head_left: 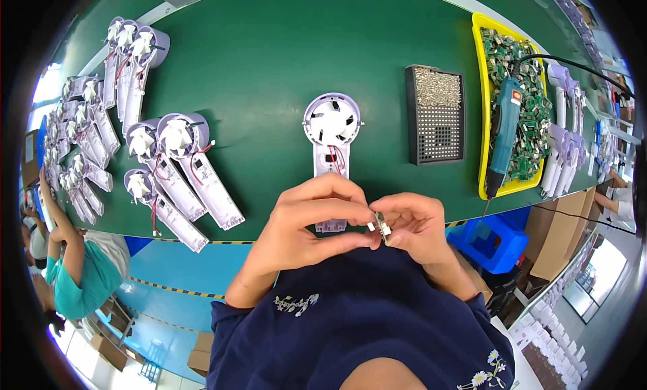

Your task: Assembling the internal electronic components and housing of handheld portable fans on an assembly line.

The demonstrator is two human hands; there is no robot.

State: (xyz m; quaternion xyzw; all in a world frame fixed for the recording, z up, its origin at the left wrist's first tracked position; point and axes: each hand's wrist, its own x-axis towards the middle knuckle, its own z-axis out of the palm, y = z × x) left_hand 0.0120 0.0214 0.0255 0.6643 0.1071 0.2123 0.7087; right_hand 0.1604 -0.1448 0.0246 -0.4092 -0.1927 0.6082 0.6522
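Observation:
A handheld fan half [330,154] lies on the green table in front of me, its round lilac end with white blades pointing away. Red wires run down its handle, partly hidden by my left hand. My right hand [419,227] pinches a small circuit board [383,227] between thumb and fingers. Close against the board, the thumb and fingertips of my left hand [317,218] are pressed together at a small white connector [371,226]. Both hands are held above the lower part of the handle, near the table's front edge.
Right of the fan stands a dark tray of screws [437,114]. A teal electric screwdriver [505,127] lies across a yellow bin [482,107] of circuit boards. More fan halves [195,168] lie to the left. A blue stool [490,245] stands below the table; a co-worker [87,269] sits far left.

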